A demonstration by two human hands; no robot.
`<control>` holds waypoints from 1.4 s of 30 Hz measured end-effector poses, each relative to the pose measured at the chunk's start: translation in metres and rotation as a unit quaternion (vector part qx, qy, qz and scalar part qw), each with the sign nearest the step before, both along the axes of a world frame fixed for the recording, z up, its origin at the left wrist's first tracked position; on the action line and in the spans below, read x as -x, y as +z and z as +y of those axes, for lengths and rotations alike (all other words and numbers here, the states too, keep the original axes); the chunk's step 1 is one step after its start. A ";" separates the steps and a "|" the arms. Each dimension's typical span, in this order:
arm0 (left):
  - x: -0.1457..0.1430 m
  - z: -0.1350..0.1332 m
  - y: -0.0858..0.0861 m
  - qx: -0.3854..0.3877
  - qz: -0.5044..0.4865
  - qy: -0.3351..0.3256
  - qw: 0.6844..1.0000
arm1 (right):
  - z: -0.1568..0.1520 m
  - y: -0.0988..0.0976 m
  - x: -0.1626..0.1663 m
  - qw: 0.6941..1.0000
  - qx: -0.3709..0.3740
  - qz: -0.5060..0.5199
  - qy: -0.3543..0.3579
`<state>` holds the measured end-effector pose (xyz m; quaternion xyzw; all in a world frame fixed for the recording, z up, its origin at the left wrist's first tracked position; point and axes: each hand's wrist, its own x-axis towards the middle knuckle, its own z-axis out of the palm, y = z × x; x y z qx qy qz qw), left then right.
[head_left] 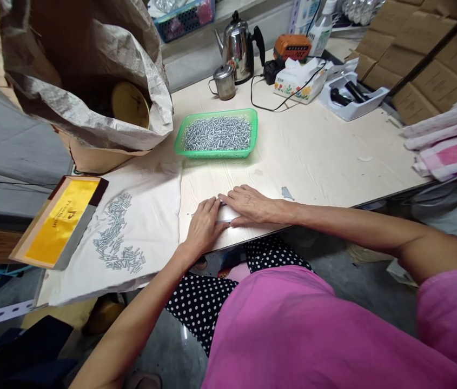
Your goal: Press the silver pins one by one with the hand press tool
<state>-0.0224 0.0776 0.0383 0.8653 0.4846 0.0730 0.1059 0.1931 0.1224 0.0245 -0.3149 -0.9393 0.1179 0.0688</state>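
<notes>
My left hand [205, 222] and my right hand [248, 204] lie side by side, palms down, at the near edge of the pale wooden table [313, 151]. Both press on a small thin flat item that shows only as a bluish sliver between the fingers; what it is cannot be told. Farther back stands a green plastic basket [179, 141] filled with several small silvery metal pieces. To the left, a loose pile of the same metal pieces [117, 237] lies on a white cloth [151, 205].
A yellow and grey box [60, 221] rests on the cloth's left side. Behind it stands a large open paper sack [90, 108]. At the back are a steel kettle [238, 46], a small metal cup [225, 81], a tissue box [299, 81] and cardboard boxes [426, 59]. Folded towels [451, 140] lie at the right.
</notes>
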 end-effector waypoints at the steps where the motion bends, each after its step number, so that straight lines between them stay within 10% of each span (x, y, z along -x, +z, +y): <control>1: -0.001 0.007 -0.003 0.011 0.005 -0.020 1.000 | -0.002 0.001 0.000 1.000 0.004 -0.007 -0.019; 16: -0.011 0.006 -0.016 -0.008 0.005 0.021 1.000 | 0.000 -0.011 0.002 0.999 0.018 0.016 -0.045; 23: -0.025 -0.047 -0.048 -0.087 -0.069 0.052 0.992 | 0.035 0.001 -0.011 0.999 0.038 -0.011 0.022; 32: -0.037 -0.062 -0.051 -0.062 -0.095 0.043 0.993 | 0.059 0.018 0.043 0.996 -0.029 -0.062 -0.055; 38: -0.040 -0.085 -0.038 -0.082 -0.128 -0.003 0.988 | 0.011 0.033 0.095 0.972 -0.060 -0.033 0.224; 42: -0.009 -0.118 -0.017 -0.165 -0.135 -0.037 0.976 | -0.005 0.017 0.109 0.956 -0.085 -0.023 0.281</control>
